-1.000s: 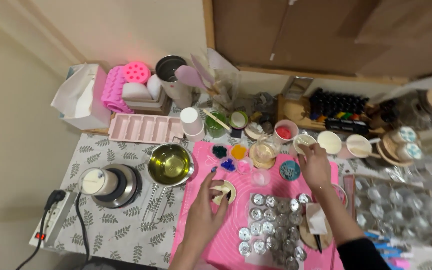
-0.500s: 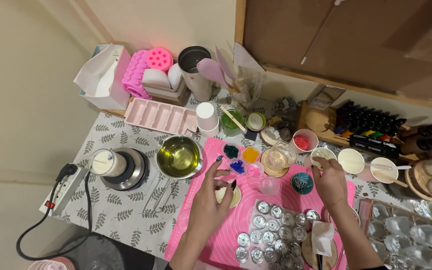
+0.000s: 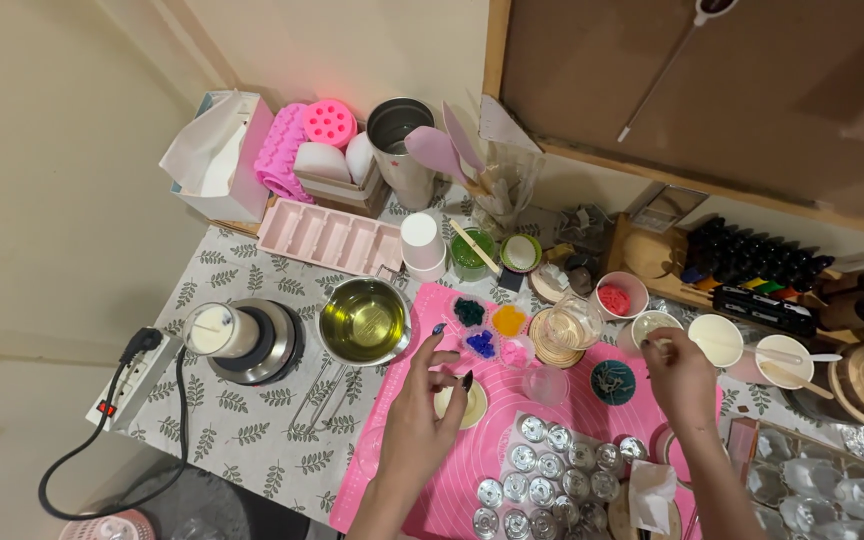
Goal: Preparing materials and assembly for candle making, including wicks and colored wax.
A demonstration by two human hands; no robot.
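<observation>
While the left hand (image 3: 422, 405) hovers with fingers spread over a small cream dish (image 3: 460, 402), the right hand (image 3: 685, 378) pinches something tiny at a white cup (image 3: 649, 328).

Plain cream wall (image 3: 332, 40) behind, evenly lit. Large brown board (image 3: 712, 90) in a wooden frame fixed to the right part. Beige floor (image 3: 22, 250) to the left. Desk (image 3: 242, 420) draped in a pale cloth printed with grey leaves. White power strip (image 3: 124, 385) at the left edge, black cable hanging down.
</observation>
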